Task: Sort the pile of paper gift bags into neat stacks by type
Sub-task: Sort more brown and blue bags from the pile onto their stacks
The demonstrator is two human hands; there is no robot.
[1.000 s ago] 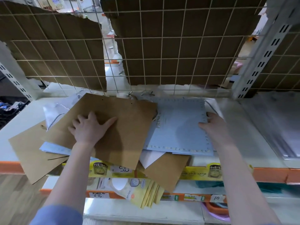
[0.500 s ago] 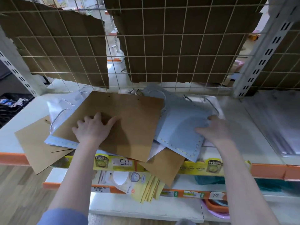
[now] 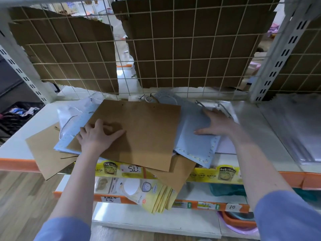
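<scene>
The left hand (image 3: 97, 134) presses spread fingers on the flat brown bag (image 3: 139, 133); the right hand (image 3: 217, 124) lies splayed on the pale blue bag (image 3: 194, 145).

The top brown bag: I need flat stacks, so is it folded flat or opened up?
Folded flat. The brown bag lies as one thin sheet across the pile, left hand resting on it.

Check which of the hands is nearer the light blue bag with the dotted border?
Right. The right hand lies flat on the light blue bag, fingers spread. The left hand rests on the top brown bag, left of the blue one.
</scene>
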